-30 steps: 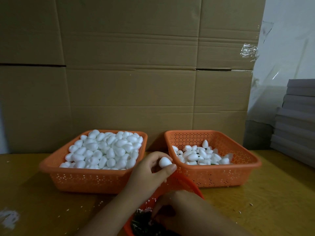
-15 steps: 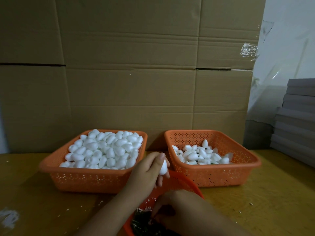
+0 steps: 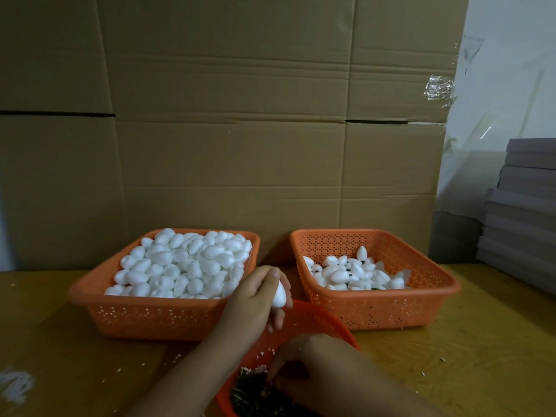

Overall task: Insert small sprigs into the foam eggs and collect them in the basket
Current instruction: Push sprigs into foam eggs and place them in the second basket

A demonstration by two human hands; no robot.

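Left hand (image 3: 255,299) has turned the foam egg (image 3: 279,294) from upright to tip-up and lowered it, pinched, twd round sprig bowl (image 3: 328,320) at 6 o'clock. Right hand (image 3: 325,368) digs in sprigs (image 3: 252,395), fingers curled; grasp can't be told. Insertion likely next; collection basket (image 3: 433,299) at 2 o'clock.
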